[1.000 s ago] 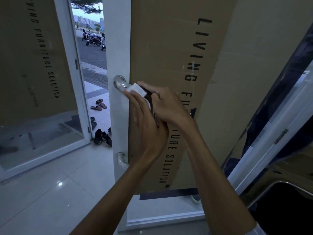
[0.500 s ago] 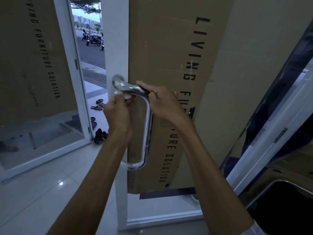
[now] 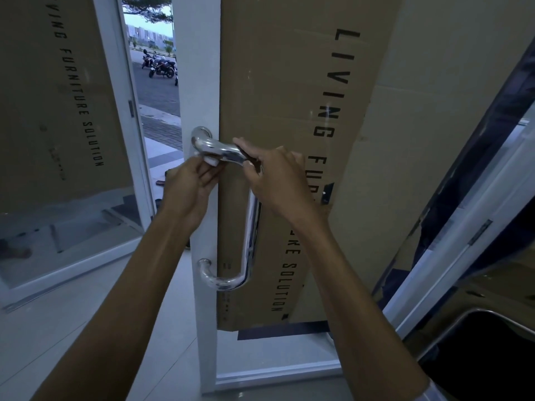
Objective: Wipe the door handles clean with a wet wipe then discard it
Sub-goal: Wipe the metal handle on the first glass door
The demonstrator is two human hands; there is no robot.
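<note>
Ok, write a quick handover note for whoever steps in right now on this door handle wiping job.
Left hand: pinches the wet wipe against the underside of the door handle's top bend.
Right hand: grips the top bend just to the right, steadying it.
Done: wiping of this handle is under way at its upper end; how much of it is already clean cannot be told.
Left: the long upright bar and the bottom curve may still need a pass, then any other handle, then throw the wipe away. No bin is clearly in view.
</note>
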